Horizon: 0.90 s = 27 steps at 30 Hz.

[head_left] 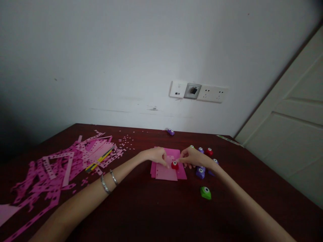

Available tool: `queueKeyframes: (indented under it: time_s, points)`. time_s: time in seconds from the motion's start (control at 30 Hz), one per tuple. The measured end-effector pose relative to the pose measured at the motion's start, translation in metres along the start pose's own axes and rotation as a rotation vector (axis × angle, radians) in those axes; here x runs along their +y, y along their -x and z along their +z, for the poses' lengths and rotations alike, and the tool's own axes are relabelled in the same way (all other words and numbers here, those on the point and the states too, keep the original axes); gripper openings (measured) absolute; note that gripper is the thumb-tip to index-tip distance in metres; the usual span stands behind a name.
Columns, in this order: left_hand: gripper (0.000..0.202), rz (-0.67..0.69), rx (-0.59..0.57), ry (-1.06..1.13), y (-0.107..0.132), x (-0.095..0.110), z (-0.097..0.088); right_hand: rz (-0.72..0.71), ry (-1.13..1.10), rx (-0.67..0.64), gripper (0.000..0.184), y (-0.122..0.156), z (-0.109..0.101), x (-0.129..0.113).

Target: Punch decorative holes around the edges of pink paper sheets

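Note:
A small red craft punch point(174, 165) with an eye-like white and dark top rests on the light pink paper point(166, 173). Under that sheet lie darker pink sheets point(181, 172). Left of the punch is my left hand point(158, 156), its fingers bent down to the paper, with a gap between thumb and finger. My right hand point(189, 157) hovers on the other side, thumb and forefinger brought together close to the punch. Whatever tiny thing they pinch is too small to make out. Just beyond this hand stand purple punches point(200, 172) and another red punch point(209, 152).
Cut pink paper strips point(54, 168) and small paper bits point(126, 142) cover the table's left side, with a yellow cutter knife point(99, 159) among them. A green punch point(206, 193) sits nearer me. One purple punch point(171, 132) is by the wall, below the sockets point(212, 93).

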State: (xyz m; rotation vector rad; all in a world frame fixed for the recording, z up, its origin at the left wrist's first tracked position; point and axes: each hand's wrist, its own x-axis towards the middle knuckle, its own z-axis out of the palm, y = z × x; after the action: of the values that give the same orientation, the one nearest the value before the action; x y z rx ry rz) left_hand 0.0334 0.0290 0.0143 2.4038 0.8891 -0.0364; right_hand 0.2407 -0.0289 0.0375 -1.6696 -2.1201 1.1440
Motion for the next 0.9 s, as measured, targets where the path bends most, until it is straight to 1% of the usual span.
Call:
queueKeyframes:
  time_s: [0.1, 0.17, 0.23, 0.3, 0.4, 0.9]
  points:
    - [0.038, -0.021, -0.024, -0.055, 0.0, -0.003, 0.007, -0.112, 0.087, 0.054, 0.025, 0.003, 0.002, 0.005]
    - [0.037, -0.024, -0.032, -0.05, -0.001, -0.005, 0.01, -0.185, 0.203, 0.104, 0.026, 0.004, 0.007, 0.007]
    - [0.036, -0.012, -0.036, -0.028, -0.002, -0.006, 0.011, -0.23, 0.303, 0.127, 0.028, 0.003, 0.012, 0.009]
    - [0.035, -0.004, -0.038, -0.012, -0.003, -0.007, 0.011, -0.239, 0.339, 0.115, 0.027, 0.001, 0.015, 0.01]
    - [0.034, 0.005, -0.035, 0.0, -0.003, -0.009, 0.012, -0.239, 0.327, 0.108, 0.022, -0.002, 0.017, 0.011]
    - [0.032, -0.005, -0.026, 0.018, -0.003, -0.009, 0.013, -0.244, 0.258, 0.067, 0.018, 0.001, 0.01, 0.01]
